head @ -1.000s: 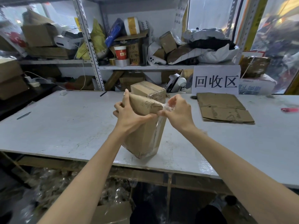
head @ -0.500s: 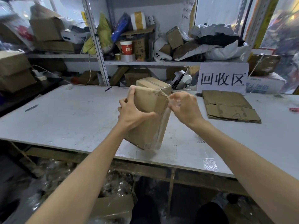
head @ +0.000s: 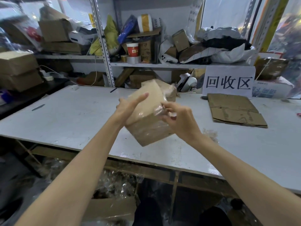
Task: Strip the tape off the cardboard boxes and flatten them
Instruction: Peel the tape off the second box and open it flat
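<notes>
**Tape comes off a carton at the recycling bench**

A person holds a cardboard box (head: pixel 147 126) tilted over the middle of a white tabletop (head: pixel 73 121), one corner pointing down toward the near edge; whether that corner touches the surface cannot be told. The left hand (head: pixel 128 106) lies flat against the box's left face, its fingers (head: pixel 141 97) straight and pressed to the cardboard. The right hand (head: pixel 180 123) is at the box's upper right edge, its fingers (head: pixel 167 106) curled and pinching a crumpled strip of clear tape (head: pixel 158 110) that clings to the box. More glossy tape wraps the box's lower sides. A second box (head: pixel 170 91) stands just behind, toward the tabletop's far edge. Flattened cardboard (head: pixel 234 110) lies near the far right corner, below a white sign (head: pixel 228 82) with three black characters. A wad of clear tape (head: pixel 210 133) sits beside the right forearm. A pen (head: pixel 38 107) lies near the left edge. The shelf (head: pixel 162 64) behind is crowded with cartons, bags and a red paper cup (head: pixel 132 49).
</notes>
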{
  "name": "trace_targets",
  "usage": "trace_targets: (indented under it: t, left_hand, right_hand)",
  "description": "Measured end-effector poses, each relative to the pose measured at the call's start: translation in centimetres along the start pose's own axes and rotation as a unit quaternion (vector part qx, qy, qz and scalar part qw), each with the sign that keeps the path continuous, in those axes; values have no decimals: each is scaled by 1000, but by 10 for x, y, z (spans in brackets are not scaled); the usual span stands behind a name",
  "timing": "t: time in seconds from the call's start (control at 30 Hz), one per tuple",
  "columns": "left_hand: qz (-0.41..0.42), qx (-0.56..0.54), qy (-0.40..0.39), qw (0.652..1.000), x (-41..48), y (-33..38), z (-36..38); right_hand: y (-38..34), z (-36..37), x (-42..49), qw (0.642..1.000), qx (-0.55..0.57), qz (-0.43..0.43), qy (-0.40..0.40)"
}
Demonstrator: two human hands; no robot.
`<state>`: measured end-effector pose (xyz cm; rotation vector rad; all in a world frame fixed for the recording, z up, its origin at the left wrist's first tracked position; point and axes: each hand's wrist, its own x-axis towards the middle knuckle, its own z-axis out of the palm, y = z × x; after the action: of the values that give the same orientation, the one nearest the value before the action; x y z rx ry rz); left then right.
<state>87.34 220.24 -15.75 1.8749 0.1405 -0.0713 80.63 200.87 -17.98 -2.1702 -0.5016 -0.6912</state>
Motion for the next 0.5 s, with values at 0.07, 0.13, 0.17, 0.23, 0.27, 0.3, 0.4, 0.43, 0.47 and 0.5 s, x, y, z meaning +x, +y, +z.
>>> trace_targets:
  t: [0.07, 0.13, 0.17, 0.23, 0.27, 0.3, 0.4, 0.43, 0.47, 0.5]
  left_hand:
    - [65, -23, -51, 996, -1, 4, -9]
    - [112, -42, -81, 990, -3, 7, -19]
    - [135, -24, -88, 987, -4, 8, -21]
    - [177, 41, -88, 979, -6, 6, -19]
    - [193, 72, -67, 976, -5, 6, -17]
    - [207, 98, -31, 973, -4, 6, -14]
    - [209, 168, 95, 959, 1, 5, -8]
    - [212, 179, 117, 954, 1, 3, -6]
    - [223, 182, 120, 950, 0, 0, -3]
    - [238, 180, 105, 949, -1, -2, -1]
  right_hand:
    - [2, -6, 11, 993, 52, 97, 44]
    - [4, -10, 18, 978, 96, 176, 55]
    - [6, -11, 21, 970, 124, 206, 46]
    - [7, -8, 22, 956, 165, 244, 7]
    - [8, -6, 22, 953, 170, 252, -15]
    - [9, -5, 22, 950, 175, 258, -30]
    - [15, -6, 21, 943, 190, 269, -45]
    - [16, -7, 21, 952, 162, 258, -43]
    - [18, -7, 20, 962, 128, 239, -34]
    - [18, -8, 18, 971, 99, 217, -19]
